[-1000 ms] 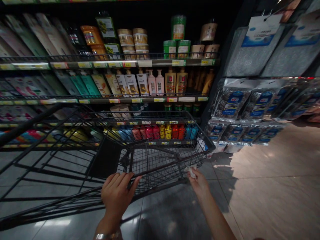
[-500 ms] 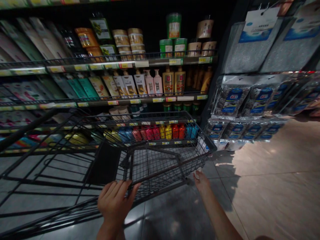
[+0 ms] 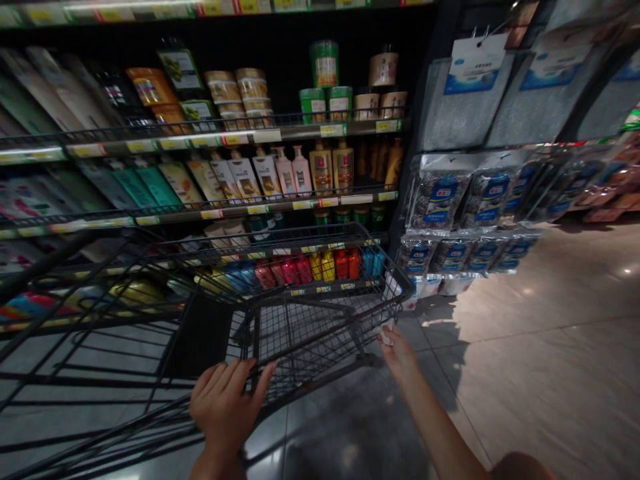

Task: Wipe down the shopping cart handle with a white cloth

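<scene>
A black wire shopping cart (image 3: pixel 320 293) stands in front of me, its basket bare. My left hand (image 3: pixel 225 403) rests on the cart's near rail with the fingers curled over it. My right hand (image 3: pixel 397 353) is closed on a small crumpled white paper (image 3: pixel 385 331), held against the cart's right side rail.
Store shelves (image 3: pixel 210 140) behind the cart carry shampoo bottles (image 3: pixel 280 173), jars and tubs (image 3: pixel 330 87). Small coloured bottles (image 3: pixel 320 267) line a low shelf. To the right hangs a rack of packaged scouring pads (image 3: pixel 465 207). Tiled floor (image 3: pixel 540 347) spreads out on the right.
The view has swung slightly rightwards and down, so shelves and cart sit further left. Both hands stay on the cart, and the right hand keeps the white paper.
</scene>
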A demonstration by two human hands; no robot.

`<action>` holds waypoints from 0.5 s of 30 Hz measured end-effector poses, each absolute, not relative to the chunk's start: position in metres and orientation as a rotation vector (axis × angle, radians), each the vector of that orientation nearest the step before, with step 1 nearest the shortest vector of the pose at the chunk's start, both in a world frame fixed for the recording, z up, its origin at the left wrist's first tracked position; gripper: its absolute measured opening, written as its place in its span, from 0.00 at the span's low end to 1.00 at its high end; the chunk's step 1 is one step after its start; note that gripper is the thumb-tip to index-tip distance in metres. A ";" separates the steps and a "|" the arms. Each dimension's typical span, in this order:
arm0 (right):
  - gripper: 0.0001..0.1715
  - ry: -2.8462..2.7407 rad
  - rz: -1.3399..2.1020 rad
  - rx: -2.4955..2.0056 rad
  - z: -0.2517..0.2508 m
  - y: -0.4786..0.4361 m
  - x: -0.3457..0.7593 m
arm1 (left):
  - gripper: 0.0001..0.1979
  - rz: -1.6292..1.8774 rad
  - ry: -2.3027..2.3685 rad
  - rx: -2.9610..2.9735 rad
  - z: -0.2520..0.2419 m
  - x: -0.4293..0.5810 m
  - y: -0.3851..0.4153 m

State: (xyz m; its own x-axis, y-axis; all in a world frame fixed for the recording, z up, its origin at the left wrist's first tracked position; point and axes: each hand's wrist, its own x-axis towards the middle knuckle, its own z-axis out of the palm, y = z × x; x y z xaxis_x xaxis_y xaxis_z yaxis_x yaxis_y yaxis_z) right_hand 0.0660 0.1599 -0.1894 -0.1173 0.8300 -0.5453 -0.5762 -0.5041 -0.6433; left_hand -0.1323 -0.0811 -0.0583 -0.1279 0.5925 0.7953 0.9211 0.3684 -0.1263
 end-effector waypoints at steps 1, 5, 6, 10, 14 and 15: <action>0.12 -0.338 1.799 -1.108 -0.185 0.159 0.068 | 0.10 -0.505 -1.824 -1.325 -0.058 -0.132 -0.080; 0.14 -0.322 1.791 -1.088 -0.180 0.149 0.080 | 0.10 -0.503 -1.801 -1.317 -0.058 -0.132 -0.078; 0.14 -0.310 1.780 -1.103 -0.183 0.145 0.082 | 0.10 -0.507 -1.794 -1.312 -0.058 -0.131 -0.078; 0.13 -0.241 1.747 -1.238 -0.206 0.123 0.077 | 0.11 -0.530 -1.776 -1.308 -0.058 -0.129 -0.079; 0.13 -0.206 1.774 -1.334 -0.230 0.105 0.053 | 0.11 -0.544 -1.765 -1.309 -0.058 -0.127 -0.080; 0.13 -0.206 1.789 -1.340 -0.233 0.102 0.045 | 0.11 -0.545 -1.764 -1.305 -0.058 -0.127 -0.080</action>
State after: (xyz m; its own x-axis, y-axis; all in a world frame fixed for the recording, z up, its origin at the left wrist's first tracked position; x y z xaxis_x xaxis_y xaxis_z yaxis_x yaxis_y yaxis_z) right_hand 0.0452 0.1025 -0.2329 -0.0455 0.7117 -0.7010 -0.5342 -0.6103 -0.5850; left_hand -0.1266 -0.0800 -0.0580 -0.0914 0.5511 0.8294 0.9231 0.3594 -0.1370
